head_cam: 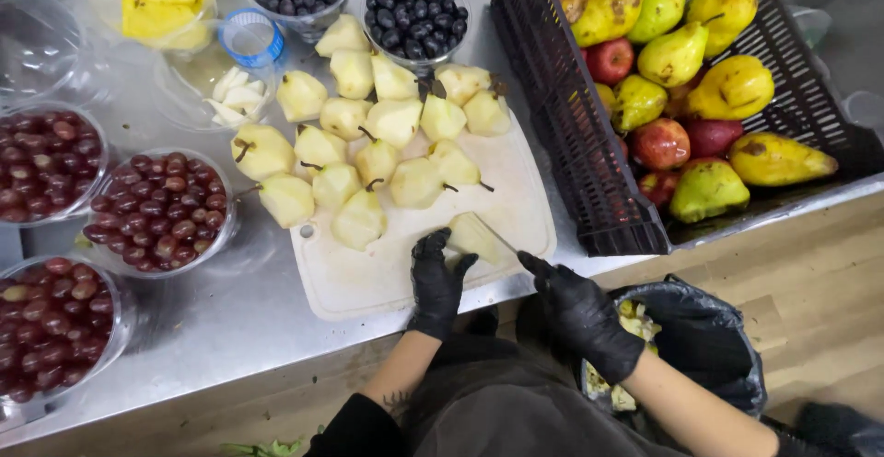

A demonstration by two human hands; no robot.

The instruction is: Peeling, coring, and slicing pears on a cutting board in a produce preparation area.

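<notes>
Left hand point(436, 277): my black-gloved fingers steady a peeled pear point(476, 236) on the white cutting board point(368, 277).
Right hand point(580, 314): gloved, my grip is closed on a knife point(497, 233) touching that pear.
Board: peeled pears point(368, 135) piled behind.
Right: black crate point(571, 135) of unpeeled fruit.
Left: bowls of red grapes point(158, 208).

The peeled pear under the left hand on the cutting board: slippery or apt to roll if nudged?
Probably slippery: the peeled pear shows bare, moist-looking flesh. It may rock rather than roll, given its tapered shape. The left hand steadies it; the right hand seems to hold a knife against it.
</notes>
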